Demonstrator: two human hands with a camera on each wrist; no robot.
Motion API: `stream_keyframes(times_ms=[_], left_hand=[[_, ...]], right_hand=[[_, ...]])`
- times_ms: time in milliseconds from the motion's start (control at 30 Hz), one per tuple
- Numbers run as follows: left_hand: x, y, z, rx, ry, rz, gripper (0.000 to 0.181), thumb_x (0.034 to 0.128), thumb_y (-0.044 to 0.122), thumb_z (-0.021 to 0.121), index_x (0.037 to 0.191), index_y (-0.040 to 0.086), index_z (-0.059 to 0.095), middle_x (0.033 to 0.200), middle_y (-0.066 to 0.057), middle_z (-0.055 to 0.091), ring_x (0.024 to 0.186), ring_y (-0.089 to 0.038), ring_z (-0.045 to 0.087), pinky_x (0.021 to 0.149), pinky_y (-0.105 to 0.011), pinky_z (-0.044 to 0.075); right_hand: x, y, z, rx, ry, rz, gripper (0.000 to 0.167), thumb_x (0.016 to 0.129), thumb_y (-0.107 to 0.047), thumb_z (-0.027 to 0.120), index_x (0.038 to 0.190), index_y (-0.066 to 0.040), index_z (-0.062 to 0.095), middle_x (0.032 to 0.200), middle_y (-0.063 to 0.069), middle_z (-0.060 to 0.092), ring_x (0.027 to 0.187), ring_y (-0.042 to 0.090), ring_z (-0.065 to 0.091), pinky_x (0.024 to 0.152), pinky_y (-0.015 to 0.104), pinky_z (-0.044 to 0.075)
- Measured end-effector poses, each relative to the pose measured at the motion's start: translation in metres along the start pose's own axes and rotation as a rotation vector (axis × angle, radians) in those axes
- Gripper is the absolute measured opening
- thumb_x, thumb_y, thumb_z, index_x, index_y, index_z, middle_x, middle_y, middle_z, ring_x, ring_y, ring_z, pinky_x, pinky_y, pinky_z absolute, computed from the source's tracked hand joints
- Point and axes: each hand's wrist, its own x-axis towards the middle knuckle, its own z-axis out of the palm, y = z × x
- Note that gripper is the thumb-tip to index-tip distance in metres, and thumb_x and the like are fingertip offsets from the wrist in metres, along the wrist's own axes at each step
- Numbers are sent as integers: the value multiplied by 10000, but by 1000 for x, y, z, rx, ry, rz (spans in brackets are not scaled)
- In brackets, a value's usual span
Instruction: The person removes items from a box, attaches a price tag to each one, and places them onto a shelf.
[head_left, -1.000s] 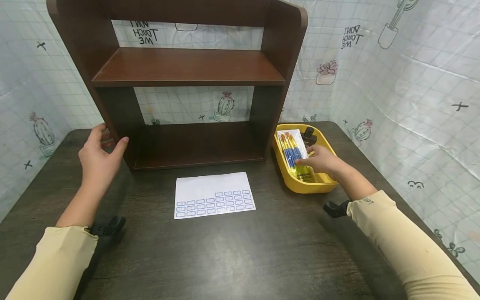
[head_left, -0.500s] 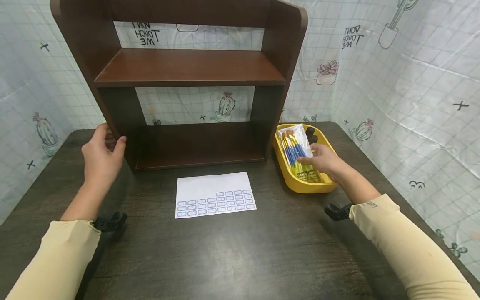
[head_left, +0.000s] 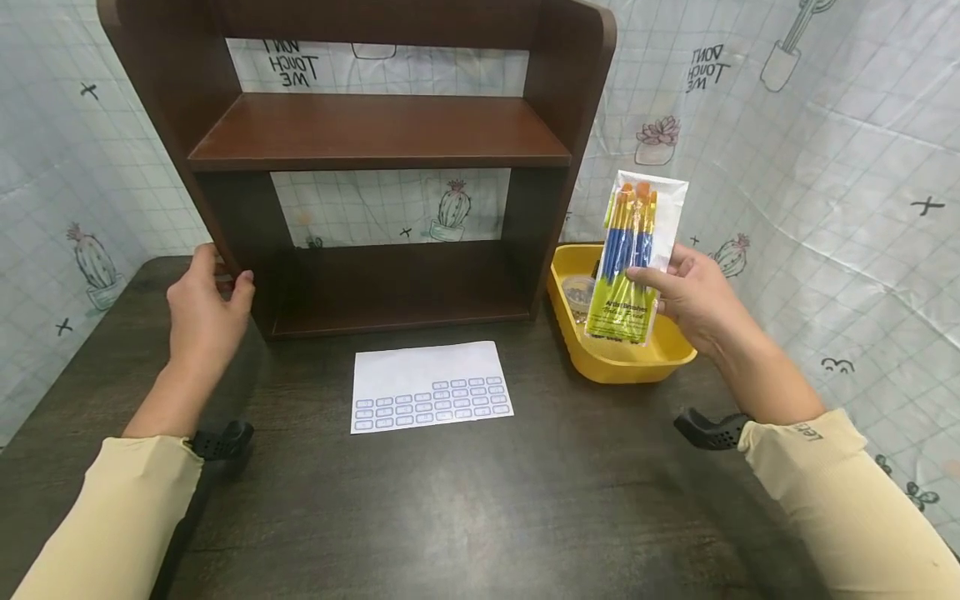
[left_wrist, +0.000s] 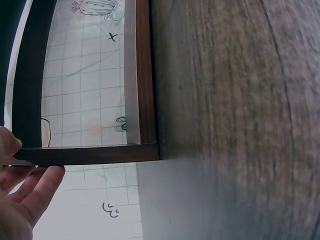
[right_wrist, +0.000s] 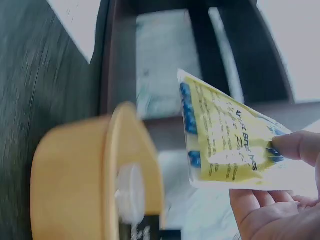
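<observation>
My right hand (head_left: 701,296) pinches a packet of paintbrushes (head_left: 628,258), thumb in front and fingers behind. The packet stands nearly upright above the yellow basket (head_left: 622,371), bristles up; its yellow-green printed end points down. In the right wrist view that printed end of the packet (right_wrist: 225,140) faces the camera. My left hand (head_left: 206,312) grips the left side panel of the dark brown shelf (head_left: 378,137). The left wrist view has the thumb on one face of the panel (left_wrist: 90,155) and the fingers (left_wrist: 45,192) on the other.
Inside the basket is a clear round container (head_left: 577,296); a black item (right_wrist: 145,227) lies beside it. A white sheet with rows of blue-outlined labels (head_left: 431,387) lies on the dark table (head_left: 420,508) before the shelf. Patterned cloth (head_left: 847,250) hangs behind and at the sides.
My right hand has lifted the paintbrush packet up out of the basket and slightly to the right. The clear container now shows. My left hand stays on the shelf panel.
</observation>
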Motion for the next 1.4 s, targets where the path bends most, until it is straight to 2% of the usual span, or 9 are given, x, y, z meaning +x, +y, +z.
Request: stream_keyframes(times_ms=[200,333,433,667,800,900,1000,1167,1400], left_hand=[[2,0,2,-21,12,13,370,1055,172,558,1379,-7,533,1208,-297,694,1100,-463,711,664,0,298],[1,0,6,-12,8,16,377,1062,186,555,1385,-9,531,1219,-296,694,1102,-463,713,730,-258,540],[0,1,8,-5,0,14,385,1075,210,554,1383,-20,528,1233,-303,688,1108,-473,702,801,-553,562],[-9,4,6,112,-75,-27,360,1075,221,557,1221,-107,578,1046,-332,695,900,-492,696,684,-563,556],[-12,22,-1,315,-233,-107,421,1055,266,559,755,-28,596,604,-150,556,541,-337,555,443,-393,394],[-16,42,-1,395,-368,-90,478,1041,288,580,631,46,539,527,-49,445,477,-233,460,417,-319,336],[-19,62,10,350,-527,4,347,1028,279,634,853,-18,664,702,-125,623,598,-242,569,500,-362,451],[-31,77,42,217,-801,200,433,977,283,736,1276,-23,669,1196,-221,721,1071,-341,692,908,-517,574],[-51,90,73,298,-870,306,695,895,426,816,1434,48,593,1448,-181,628,1350,-366,581,1113,-565,494]], right_hand=[[-21,-2,35,-33,-115,3,436,1009,-34,662,1402,-86,481,1091,-88,808,991,88,776,813,278,633],[-31,15,62,-139,-170,63,548,1015,-76,670,1493,-4,411,1097,-99,802,1016,96,773,847,305,633],[-35,30,77,-186,-207,94,566,1017,-74,661,1509,36,404,1132,-37,805,1015,117,777,869,325,630],[-37,57,96,-214,-246,151,546,1008,-75,675,1484,47,437,1255,140,769,1001,135,776,886,341,630],[-37,64,102,-217,-263,168,545,1004,-80,682,1483,31,445,1261,160,764,998,141,773,891,296,612],[-37,66,106,-202,-274,167,534,1003,-71,679,1477,28,454,1228,145,779,998,142,769,892,294,602],[-35,69,110,-198,-279,165,524,1002,-72,679,1468,26,461,1189,127,793,993,134,765,889,300,595],[-34,75,118,-221,-280,168,520,996,-93,696,1456,14,478,1187,151,791,989,140,766,905,319,592],[-31,80,135,-226,-288,179,485,985,-86,706,1426,-12,519,1212,173,778,996,155,771,968,417,601]])
